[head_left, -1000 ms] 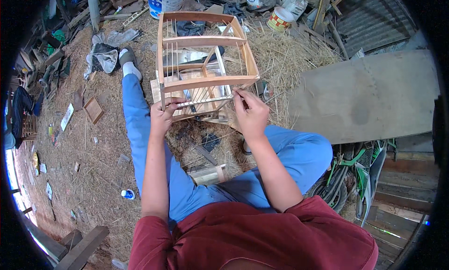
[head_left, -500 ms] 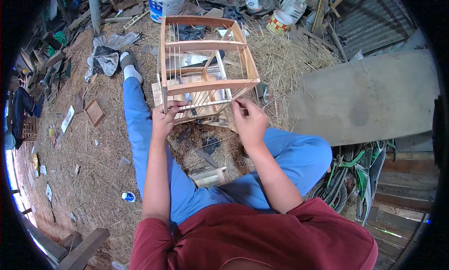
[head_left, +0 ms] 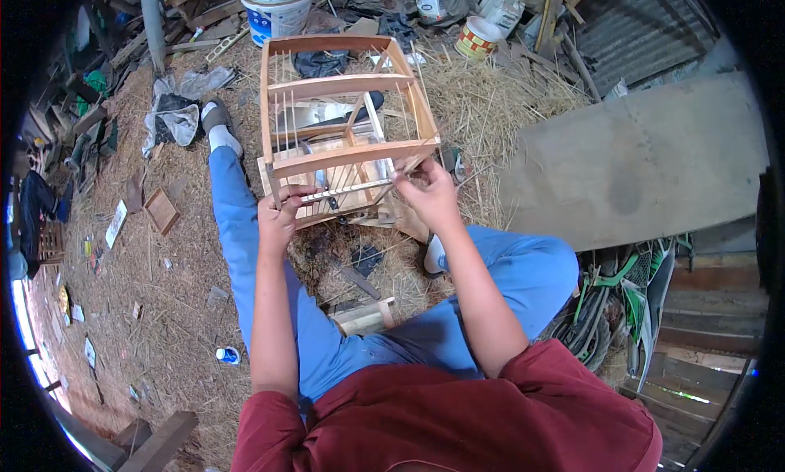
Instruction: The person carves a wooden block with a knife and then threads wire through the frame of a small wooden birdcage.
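A wooden cage frame [head_left: 342, 151] with curved crossbars and thin upright rods stands between my legs, leaning slightly. Along its near side runs a pale, narrow wooden strip [head_left: 352, 187], with several thin rods meeting it. My left hand [head_left: 279, 216] pinches the strip's left end beside the frame's corner post. At the opposite end, my right hand [head_left: 432, 198] has its thumb and fingers closed on the strip, just below the frame's right corner. The fingertips partly hide both strip ends. Inside and beneath the frame lie light wooden boards and a dark-handled tool, partly covered by the bars.
Straw and shavings cover the ground. A large grey board [head_left: 634, 161] lies to the right, above a green and white bike [head_left: 625, 292]. Buckets, a white one [head_left: 276, 18] and a yellow-red one [head_left: 477, 39], stand at the back. A small wooden tray [head_left: 161, 210] lies left.
The cage frame sits slightly further left and lower in view, partly because the view has shifted. My right hand has turned, its fingers now more under the frame's right corner. Both hands stay at the strip.
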The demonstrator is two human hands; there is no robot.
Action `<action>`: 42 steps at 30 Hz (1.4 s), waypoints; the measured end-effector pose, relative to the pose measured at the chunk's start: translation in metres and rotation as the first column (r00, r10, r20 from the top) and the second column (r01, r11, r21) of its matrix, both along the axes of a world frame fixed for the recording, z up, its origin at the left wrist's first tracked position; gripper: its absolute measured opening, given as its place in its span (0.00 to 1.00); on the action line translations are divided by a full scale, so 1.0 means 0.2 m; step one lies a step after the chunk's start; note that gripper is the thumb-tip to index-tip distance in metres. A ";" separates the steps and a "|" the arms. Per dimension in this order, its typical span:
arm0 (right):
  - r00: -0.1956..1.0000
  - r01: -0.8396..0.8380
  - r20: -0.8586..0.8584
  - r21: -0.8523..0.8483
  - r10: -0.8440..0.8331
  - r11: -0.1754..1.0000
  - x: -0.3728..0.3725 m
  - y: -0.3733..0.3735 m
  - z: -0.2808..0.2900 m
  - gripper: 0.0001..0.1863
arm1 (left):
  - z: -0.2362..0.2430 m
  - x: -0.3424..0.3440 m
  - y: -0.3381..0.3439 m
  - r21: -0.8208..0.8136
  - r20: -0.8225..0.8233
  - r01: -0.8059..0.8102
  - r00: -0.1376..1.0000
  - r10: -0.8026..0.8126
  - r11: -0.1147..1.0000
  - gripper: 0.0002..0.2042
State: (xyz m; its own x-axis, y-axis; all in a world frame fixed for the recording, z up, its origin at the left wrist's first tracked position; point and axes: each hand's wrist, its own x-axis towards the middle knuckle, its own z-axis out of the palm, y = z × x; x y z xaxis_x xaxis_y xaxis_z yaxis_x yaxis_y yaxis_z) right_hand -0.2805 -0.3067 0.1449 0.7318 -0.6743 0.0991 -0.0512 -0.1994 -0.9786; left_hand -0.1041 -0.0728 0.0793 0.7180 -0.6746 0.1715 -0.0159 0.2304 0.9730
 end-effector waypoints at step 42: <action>0.994 -0.109 -0.009 -0.201 0.109 0.974 -0.01 -0.03 -0.04 0.06 | 0.09 0.04 -0.09 0.000 0.250 -0.299 0.924 0.290 0.954 0.11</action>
State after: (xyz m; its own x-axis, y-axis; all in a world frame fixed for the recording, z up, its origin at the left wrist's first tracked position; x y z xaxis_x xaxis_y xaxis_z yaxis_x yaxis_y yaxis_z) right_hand -0.2830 -0.3130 0.1369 0.7994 -0.5569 0.2257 -0.0167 -0.3960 -0.9181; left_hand -0.0970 -0.0914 0.0974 0.8242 -0.4484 0.3460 -0.3161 0.1427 0.9379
